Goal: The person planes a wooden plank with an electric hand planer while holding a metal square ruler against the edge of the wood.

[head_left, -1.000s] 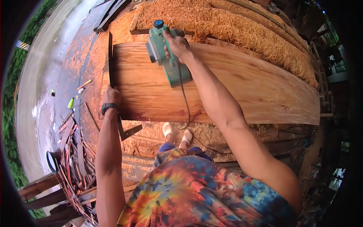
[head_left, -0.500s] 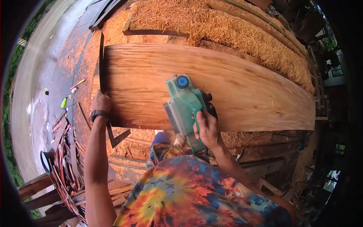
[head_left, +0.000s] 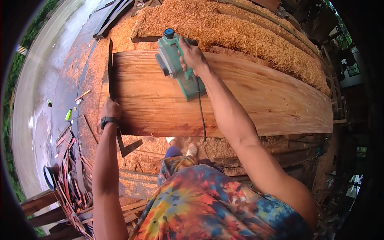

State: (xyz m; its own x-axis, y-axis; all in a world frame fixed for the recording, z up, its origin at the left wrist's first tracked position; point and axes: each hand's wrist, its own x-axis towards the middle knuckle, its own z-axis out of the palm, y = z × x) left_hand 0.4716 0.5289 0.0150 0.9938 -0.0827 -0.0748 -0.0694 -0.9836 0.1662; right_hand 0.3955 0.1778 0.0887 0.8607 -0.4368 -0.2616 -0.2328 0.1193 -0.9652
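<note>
A wide wooden board (head_left: pixel 240 96) stretches from left to right across the view. On its far part rests a green electric planer (head_left: pixel 173 60), whose handle my right hand (head_left: pixel 193 58) is wrapped round. The planer's cord hangs toward my body over the board. At the board's left end my left hand (head_left: pixel 111 109), wearing a black wristband, is closed on a dark metal square (head_left: pixel 111 76). The long arm of the square lies along that end, and its short arm sticks out below the board's near edge.
Wood shavings (head_left: pixel 224 28) are heaped beyond the board. Thin wood scraps (head_left: pixel 74 172) are piled at the lower left, near a round dark-rimmed object (head_left: pixel 49 177). Dark planks (head_left: pixel 114 18) lie at the upper left. My feet stand among shavings below the board.
Over the last second the planer came toward my body, then went back to the board's far side with my right hand on it. My left hand stayed at the square.
</note>
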